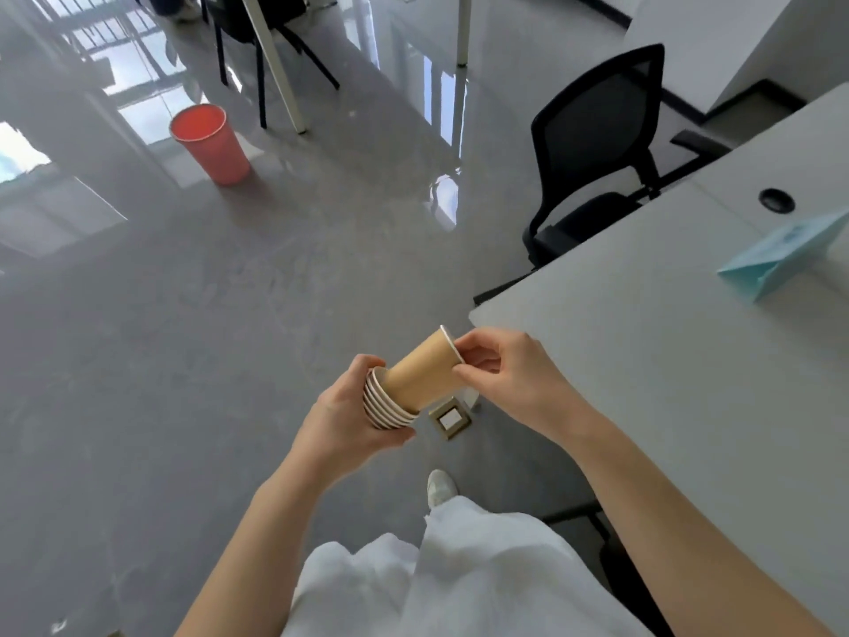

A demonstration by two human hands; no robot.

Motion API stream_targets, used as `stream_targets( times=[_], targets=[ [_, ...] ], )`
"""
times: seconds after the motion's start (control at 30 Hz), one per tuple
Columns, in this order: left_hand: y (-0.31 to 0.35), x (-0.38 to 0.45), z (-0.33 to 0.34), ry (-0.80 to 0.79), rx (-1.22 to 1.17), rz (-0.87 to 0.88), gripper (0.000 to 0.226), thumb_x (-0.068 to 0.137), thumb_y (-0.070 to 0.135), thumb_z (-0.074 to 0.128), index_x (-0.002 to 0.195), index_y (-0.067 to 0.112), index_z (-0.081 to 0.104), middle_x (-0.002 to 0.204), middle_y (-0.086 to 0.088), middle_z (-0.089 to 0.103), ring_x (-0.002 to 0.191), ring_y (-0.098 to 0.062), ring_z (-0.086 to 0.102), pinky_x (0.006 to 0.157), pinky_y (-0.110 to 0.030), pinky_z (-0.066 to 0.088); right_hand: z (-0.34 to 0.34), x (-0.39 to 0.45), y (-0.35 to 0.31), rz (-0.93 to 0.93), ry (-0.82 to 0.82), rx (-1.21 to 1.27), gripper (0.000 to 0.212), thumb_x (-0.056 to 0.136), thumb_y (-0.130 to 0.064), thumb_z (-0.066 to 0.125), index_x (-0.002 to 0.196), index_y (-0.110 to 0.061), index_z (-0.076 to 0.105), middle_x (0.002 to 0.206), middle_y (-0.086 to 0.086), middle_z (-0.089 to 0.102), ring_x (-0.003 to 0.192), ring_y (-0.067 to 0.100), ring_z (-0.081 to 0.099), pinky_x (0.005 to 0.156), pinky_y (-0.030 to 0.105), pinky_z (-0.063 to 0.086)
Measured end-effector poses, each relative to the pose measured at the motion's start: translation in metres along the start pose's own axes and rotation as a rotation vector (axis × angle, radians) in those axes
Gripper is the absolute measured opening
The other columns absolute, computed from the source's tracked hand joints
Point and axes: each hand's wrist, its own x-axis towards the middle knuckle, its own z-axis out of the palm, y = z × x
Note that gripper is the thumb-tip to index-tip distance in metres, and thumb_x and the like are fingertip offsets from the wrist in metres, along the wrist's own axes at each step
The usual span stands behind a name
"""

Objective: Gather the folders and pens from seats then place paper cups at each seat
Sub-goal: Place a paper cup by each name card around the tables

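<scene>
My left hand point(344, 418) grips a nested stack of brown paper cups point(388, 406), its white rims pointing right. The top paper cup point(422, 372) sticks halfway out of that stack, and my right hand point(505, 377) pinches its rim between thumb and fingers. Both hands hover over the floor, just off the near corner of the grey table point(643, 342). A light blue folder point(781, 252) lies on the table at the far right. No pens are in sight.
A black mesh office chair point(597, 149) is tucked at the table's far side. A red bucket point(211, 142) stands on the glossy floor at the back left. A small floor socket plate point(450, 420) lies below my hands. A round cable hole point(776, 200) sits in the tabletop.
</scene>
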Motion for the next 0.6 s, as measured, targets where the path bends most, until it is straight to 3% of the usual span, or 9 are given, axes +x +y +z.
stream_targets(
  times=[0.17, 0.37, 0.6],
  targets=[
    [0.019, 0.072, -0.018, -0.018, -0.020, 0.009, 0.068, 0.056, 0.033, 0.088, 0.110, 0.041, 0.046, 0.091, 0.010, 0.061, 0.083, -0.013, 0.059, 0.072, -0.035, 0.054, -0.034, 0.072, -0.004, 0.076, 0.150, 0.039, 0.020, 0.083, -0.013, 0.068, 0.103, -0.015, 0.069, 0.093, -0.004, 0.073, 0.089, 0.008, 0.069, 0.088, 0.029, 0.055],
    [0.025, 0.171, -0.039, -0.088, 0.005, 0.053, 0.073, 0.053, 0.035, 0.088, 0.111, 0.045, 0.046, 0.092, 0.013, 0.061, 0.083, -0.013, 0.059, 0.074, -0.039, 0.055, -0.040, 0.137, 0.007, 0.205, 0.178, 0.072, 0.017, 0.084, -0.013, 0.067, 0.100, -0.018, 0.068, 0.093, -0.006, 0.072, 0.089, 0.005, 0.067, 0.087, 0.027, 0.056],
    [0.049, 0.309, -0.090, -0.238, 0.103, 0.169, 0.071, 0.057, 0.033, 0.088, 0.112, 0.042, 0.044, 0.090, 0.014, 0.061, 0.079, -0.001, 0.058, 0.062, -0.015, 0.045, -0.040, 0.236, -0.002, 0.344, 0.349, 0.128, 0.014, 0.084, -0.013, 0.067, 0.098, -0.018, 0.068, 0.092, -0.005, 0.072, 0.089, 0.006, 0.067, 0.085, 0.028, 0.056]
  ],
)
